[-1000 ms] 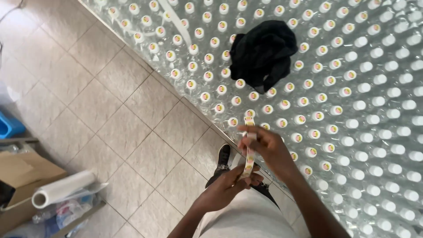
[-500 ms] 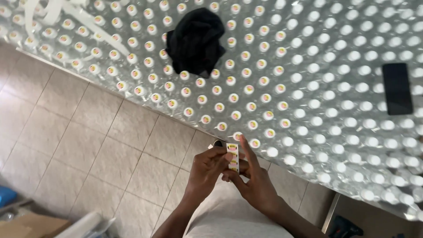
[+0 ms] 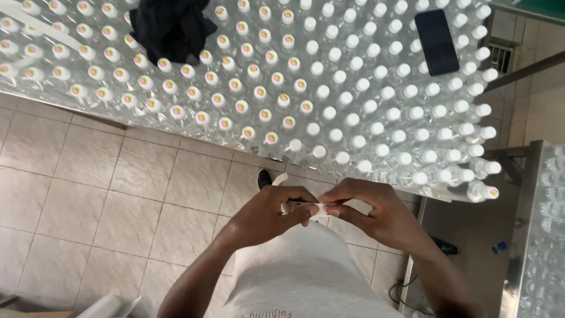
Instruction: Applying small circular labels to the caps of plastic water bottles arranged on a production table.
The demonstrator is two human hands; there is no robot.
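Between the two hands, held close in front of the person's pale grey shirt [image 3: 306,277], a narrow white strip of small round stickers [image 3: 303,206] lies with its long axis running left to right, nearly level. The strip is mostly hidden by fingers; only a short white stretch shows, and a curl of it rises just above the left hand [image 3: 268,212]. The left hand pinches one end between thumb and fingertips, and the right hand [image 3: 374,212] pinches the other end, the two sets of fingertips almost meeting. Just beyond the hands stand rows of clear plastic bottles with white caps [image 3: 329,112], many capped with round yellow-and-red stickers. Farther off, on the bottles, rest a crumpled black cloth [image 3: 170,26] and a black phone [image 3: 436,41].
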